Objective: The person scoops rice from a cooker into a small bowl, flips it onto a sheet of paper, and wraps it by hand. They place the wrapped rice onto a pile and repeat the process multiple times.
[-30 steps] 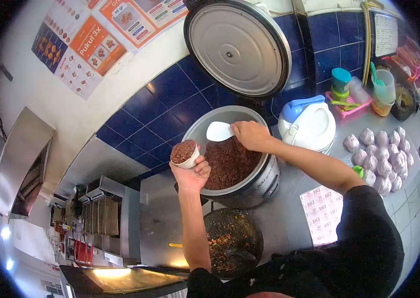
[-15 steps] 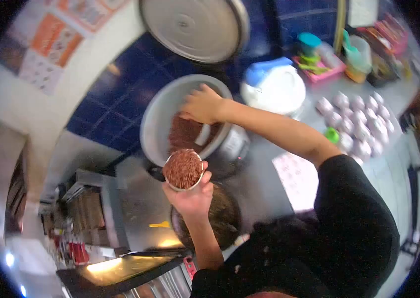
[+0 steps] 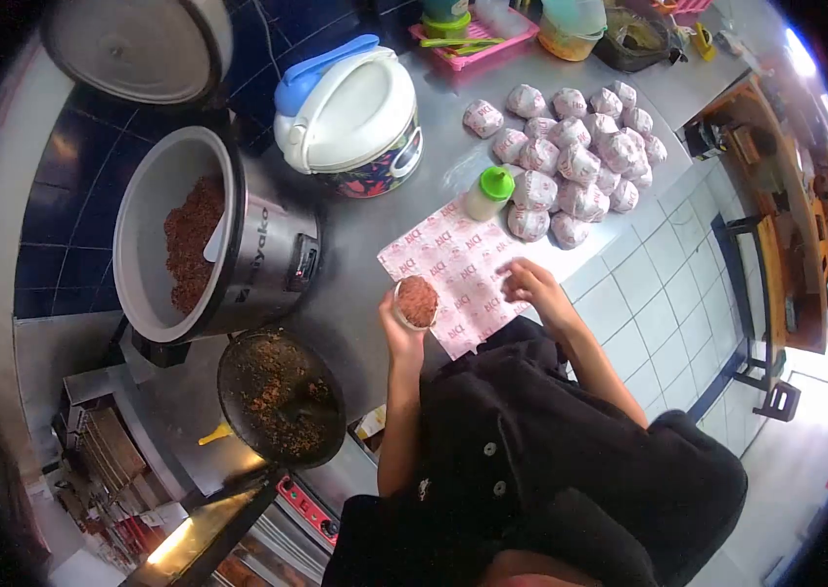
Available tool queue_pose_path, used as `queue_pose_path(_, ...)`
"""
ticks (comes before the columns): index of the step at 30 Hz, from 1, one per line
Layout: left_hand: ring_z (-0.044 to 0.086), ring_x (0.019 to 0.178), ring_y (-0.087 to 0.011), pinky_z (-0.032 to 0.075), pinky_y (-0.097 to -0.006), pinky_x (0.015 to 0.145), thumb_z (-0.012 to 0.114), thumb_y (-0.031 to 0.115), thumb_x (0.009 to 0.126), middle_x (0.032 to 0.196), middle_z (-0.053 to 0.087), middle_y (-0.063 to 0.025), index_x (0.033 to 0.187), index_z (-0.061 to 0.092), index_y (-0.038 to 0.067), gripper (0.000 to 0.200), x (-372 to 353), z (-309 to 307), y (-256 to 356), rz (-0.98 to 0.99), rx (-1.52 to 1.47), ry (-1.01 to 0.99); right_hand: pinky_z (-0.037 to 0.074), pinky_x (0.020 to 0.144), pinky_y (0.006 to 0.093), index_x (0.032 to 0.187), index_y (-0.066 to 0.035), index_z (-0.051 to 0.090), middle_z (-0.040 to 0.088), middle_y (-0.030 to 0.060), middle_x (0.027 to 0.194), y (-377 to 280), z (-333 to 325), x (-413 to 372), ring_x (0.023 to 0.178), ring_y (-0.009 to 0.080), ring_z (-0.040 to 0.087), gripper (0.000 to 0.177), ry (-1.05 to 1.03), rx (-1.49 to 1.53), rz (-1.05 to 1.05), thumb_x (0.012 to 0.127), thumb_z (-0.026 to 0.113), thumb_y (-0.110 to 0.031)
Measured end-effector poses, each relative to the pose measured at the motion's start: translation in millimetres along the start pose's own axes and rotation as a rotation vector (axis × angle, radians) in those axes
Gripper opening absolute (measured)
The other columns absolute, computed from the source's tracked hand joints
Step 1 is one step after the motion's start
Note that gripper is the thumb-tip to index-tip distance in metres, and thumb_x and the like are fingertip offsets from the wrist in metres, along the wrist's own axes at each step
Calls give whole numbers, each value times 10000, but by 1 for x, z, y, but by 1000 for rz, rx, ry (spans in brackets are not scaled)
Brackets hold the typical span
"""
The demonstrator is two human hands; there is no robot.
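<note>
Wrapped round a small bowl heaped with reddish-brown rice is my left hand, over the left edge of a printed wrapping paper. My right hand hovers at the paper's right side, fingers apart and holding nothing. On the paper's upper edge stands a green-capped bottle. At the left, an open rice cooker holds more reddish rice and a pale paddle. Below it sits a dark pan with brown crumbly food.
Several wrapped parcels are piled at the right of the counter. Behind stand a white-lidded container, a pink tray and a clear tub. A yellow utensil lies left of the pan.
My view has swung right. My right hand has left the rice cooker and moved to the wrapping paper. The rice-filled bowl in my left hand has also come over to the paper.
</note>
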State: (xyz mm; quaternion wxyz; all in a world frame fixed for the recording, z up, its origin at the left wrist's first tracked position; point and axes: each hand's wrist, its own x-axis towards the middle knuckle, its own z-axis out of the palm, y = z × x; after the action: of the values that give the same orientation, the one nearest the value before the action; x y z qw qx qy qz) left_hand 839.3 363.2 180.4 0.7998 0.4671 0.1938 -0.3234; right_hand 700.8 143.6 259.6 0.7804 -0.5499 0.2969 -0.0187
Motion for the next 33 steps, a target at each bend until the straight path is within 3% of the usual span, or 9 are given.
queue_pose_path(1, 646, 1073, -294, 518, -398, 908, 472, 480, 984, 1233, 631, -138, 1288, 601, 64, 530, 7, 12, -4, 75, 158, 40, 492, 759, 278, 1160, -30, 652, 618, 16, 876, 5, -15, -9, 818, 113, 588, 344, 8, -7, 39, 1081, 489, -323)
queue_pose_path(3, 640, 1117, -311, 514, -397, 929, 606, 351, 952, 1235, 632, -151, 1241, 623, 36, 429, -2, 39, -15, 557, 806, -3, 489, 751, 277, 1151, -31, 652, 616, 16, 864, 14, -40, -23, 806, 111, 585, 341, 24, -22, 123, 1080, 490, -322)
queue_pose_path(5, 640, 1056, -341, 529, -419, 869, 680, 369, 915, 1168, 619, -170, 1264, 611, 61, 471, 0, 66, -29, 881, 1312, -40, 475, 739, 263, 1134, -28, 654, 617, 8, 847, 19, -58, -22, 782, 101, 575, 331, -11, -61, 85, 1087, 481, -306)
queue_pose_path(8, 628, 976, -369, 532, -460, 801, 703, 444, 885, 1093, 586, -177, 1296, 593, 90, 554, 14, 83, -70, 1050, 1901, 26, 463, 734, 247, 1128, -26, 653, 632, 1, 859, 22, -78, -9, 782, 85, 570, 315, -97, -140, 14, 1096, 469, -280)
queue_pose_path(11, 614, 936, -364, 527, -488, 755, 708, 470, 870, 1045, 559, -154, 1317, 575, 85, 604, 10, 90, -78, 1029, 2050, 80, 505, 740, 294, 1119, -10, 674, 656, 34, 878, 35, -86, 10, 778, 134, 607, 346, -142, -158, -10, 1079, 491, -301)
queue_pose_path(18, 711, 708, -339, 598, -417, 628, 653, 550, 913, 1168, 578, -291, 1432, 417, 5, 789, 5, 104, -69, 672, 2298, 1, 543, 754, 348, 1086, -21, 673, 717, 88, 854, 84, -83, 59, 802, 197, 698, 299, -100, -330, -65, 1019, 518, -267)
queue_pose_path(21, 713, 663, -331, 599, -396, 585, 625, 580, 931, 1091, 613, -293, 1394, 414, -45, 806, 8, 109, -69, 625, 2337, 22, 548, 792, 403, 1087, -73, 686, 751, 104, 881, 91, -83, 64, 862, 277, 730, 314, -12, -503, -36, 1000, 496, -308)
queue_pose_path(27, 729, 745, -395, 598, -457, 652, 554, 621, 957, 873, 698, -281, 1278, 449, -63, 763, 12, 127, -70, 433, 2366, 134, 546, 783, 434, 1087, -90, 687, 747, 96, 820, 94, -83, 67, 837, 301, 736, 344, 76, -579, -45, 1007, 452, -328)
queue_pose_path(33, 740, 822, -412, 578, -518, 732, 543, 680, 933, 876, 729, -257, 1234, 478, -45, 787, -5, 146, -55, 423, 2319, 176, 552, 716, 372, 1081, -43, 672, 727, 96, 776, 90, -89, 73, 706, 232, 731, 357, 64, -462, -7, 1028, 478, -337)
